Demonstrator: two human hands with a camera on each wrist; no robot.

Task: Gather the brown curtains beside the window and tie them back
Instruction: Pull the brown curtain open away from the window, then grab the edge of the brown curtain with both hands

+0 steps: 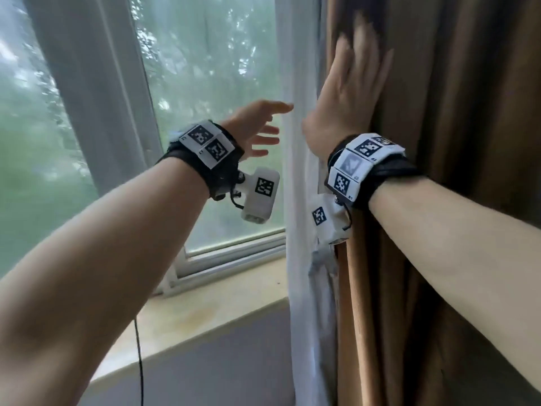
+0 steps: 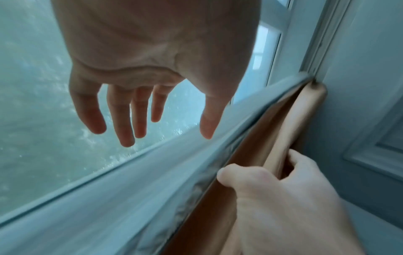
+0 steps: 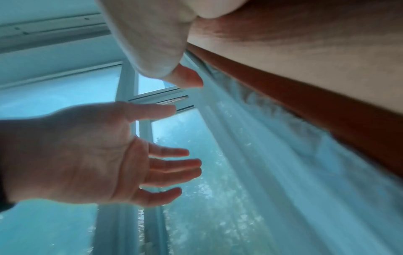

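Note:
The brown curtain (image 1: 453, 142) hangs in folds along the right side of the window. My right hand (image 1: 351, 74) lies flat against its inner edge, fingers stretched upward and blurred, thumb toward the white sheer curtain (image 1: 298, 200). The left wrist view shows this right hand (image 2: 272, 189) astride a rolled brown fold (image 2: 305, 107). In the right wrist view its palm (image 3: 152, 43) presses on the brown cloth (image 3: 305, 60). My left hand (image 1: 260, 133) hovers open beside the sheer, fingers spread and holding nothing (image 2: 159, 103) (image 3: 165, 151). No tie-back is visible.
The window pane (image 1: 210, 68) shows blurred green trees. A white frame post (image 1: 87, 98) slants at the left. A pale stone sill (image 1: 205, 315) runs below the window, and a thin black cable (image 1: 140, 361) hangs in front of it.

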